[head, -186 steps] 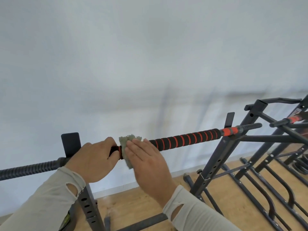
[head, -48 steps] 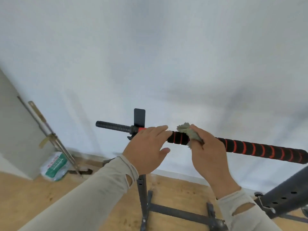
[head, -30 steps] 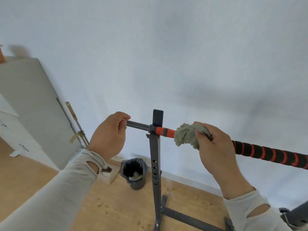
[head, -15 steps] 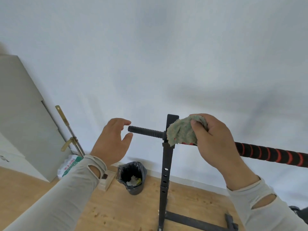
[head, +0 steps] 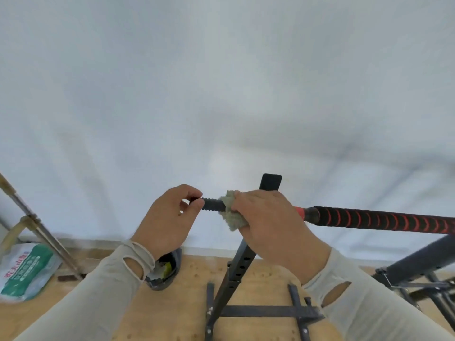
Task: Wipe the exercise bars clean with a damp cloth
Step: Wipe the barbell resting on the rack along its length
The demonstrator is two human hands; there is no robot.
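My right hand (head: pixel 267 217) wraps the soft, limp cloth (head: pixel 230 215) around the stiff bar (head: pixel 379 219) resting on the rack (head: pixel 242 257); my left hand (head: pixel 170 217) pinches the bar's ridged left end, likely a firm, non-slip hold.

Bar (head: pixel 379 219) lies across rack upright (head: pixel 240 262); cloth (head: pixel 230 212) on bar left of upright top, bin (head: pixel 165 269) on floor left of upright, bag (head: pixel 24 271) far left.

Head cam, fwd-down, close on bar (head: pixel 374 219)
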